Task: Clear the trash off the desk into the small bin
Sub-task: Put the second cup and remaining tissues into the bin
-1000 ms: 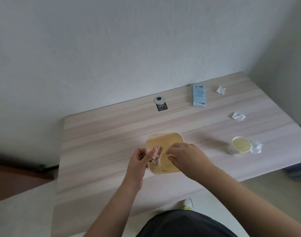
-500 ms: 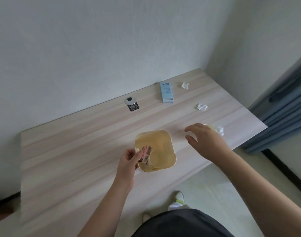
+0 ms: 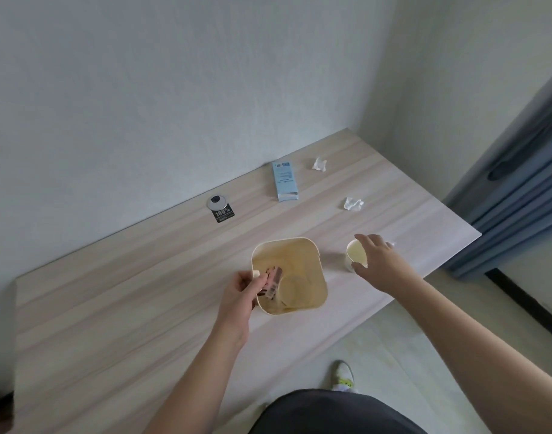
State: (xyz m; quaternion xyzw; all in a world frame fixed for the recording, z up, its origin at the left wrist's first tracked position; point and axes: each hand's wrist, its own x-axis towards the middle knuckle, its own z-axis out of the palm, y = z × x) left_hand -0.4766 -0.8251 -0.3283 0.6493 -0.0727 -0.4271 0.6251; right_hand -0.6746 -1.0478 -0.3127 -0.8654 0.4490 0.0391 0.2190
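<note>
Desk [image 3: 118,308]: left hand [image 3: 241,296] grips bin [image 3: 312,277] rim; right hand [image 3: 379,261] spread, relaxed over cup [image 3: 354,252]

Left hand [image 3: 240,292], lower centre of frame: fingers curled, thumb and fingertips pinching together, forearm rising from the bottom edge. Right hand [image 3: 379,264], right of centre: fingers spread and slightly bent, palm down, forearm extending diagonally from the lower right corner.
</note>
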